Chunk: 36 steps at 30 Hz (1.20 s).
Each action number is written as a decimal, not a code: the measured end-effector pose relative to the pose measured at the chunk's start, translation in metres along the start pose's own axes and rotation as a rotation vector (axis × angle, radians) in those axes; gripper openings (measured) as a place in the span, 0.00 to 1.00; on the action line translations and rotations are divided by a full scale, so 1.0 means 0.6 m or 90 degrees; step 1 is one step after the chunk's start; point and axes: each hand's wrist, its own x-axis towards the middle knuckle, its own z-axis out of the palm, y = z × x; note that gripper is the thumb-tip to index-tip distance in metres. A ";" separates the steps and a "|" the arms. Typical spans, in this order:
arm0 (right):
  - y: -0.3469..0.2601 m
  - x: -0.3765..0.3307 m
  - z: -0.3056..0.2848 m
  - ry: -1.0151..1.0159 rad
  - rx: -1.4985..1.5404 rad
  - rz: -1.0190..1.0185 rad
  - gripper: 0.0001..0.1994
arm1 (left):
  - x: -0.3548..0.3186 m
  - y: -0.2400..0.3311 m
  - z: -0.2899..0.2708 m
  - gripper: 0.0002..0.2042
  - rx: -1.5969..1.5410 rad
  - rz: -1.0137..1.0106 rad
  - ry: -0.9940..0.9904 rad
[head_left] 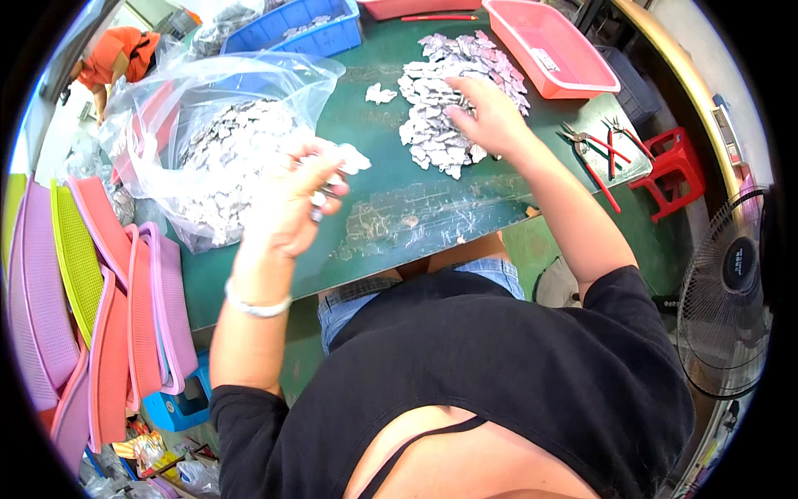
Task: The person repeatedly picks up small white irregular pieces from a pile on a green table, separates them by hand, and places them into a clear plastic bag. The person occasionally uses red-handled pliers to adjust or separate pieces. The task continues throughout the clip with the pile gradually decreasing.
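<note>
A heap of small, flat, grey-silver pieces with jagged outlines [440,108] lies on the green table [399,208]. My right hand [486,116] rests over the heap's right side, thumb and fingers apart, touching the pieces; nothing shows held in it. To the left, my left hand [303,195] is raised beside a clear plastic bag [307,79], its fingers closed around several of the same pieces [353,158]. Inside the bag lies a large pile of such pieces [229,150], partly washed out by glare. One loose piece [381,94] sits between bag and heap.
Behind the heap stand a pink tray [573,71] and a blue bin [291,29]. Red-handled pliers [594,154] lie at the right, near a red stool [677,175] and a fan [731,283]. Coloured baskets [108,291] are stacked at left. Another person in orange [120,58] is at far left.
</note>
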 end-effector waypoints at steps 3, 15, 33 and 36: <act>0.070 0.032 -0.001 0.057 -0.110 0.000 0.25 | 0.004 0.088 -0.009 0.06 0.131 0.195 0.048; 0.098 0.045 0.012 -0.131 -0.097 0.014 0.30 | 0.070 0.182 -0.097 0.13 1.114 0.514 0.290; 0.245 0.167 0.068 -0.071 -0.128 0.309 0.36 | 0.446 -0.083 0.109 0.26 0.942 0.422 -0.110; 0.243 0.162 0.064 -0.057 -0.137 0.288 0.33 | 0.490 -0.101 0.148 0.27 0.963 0.334 -0.144</act>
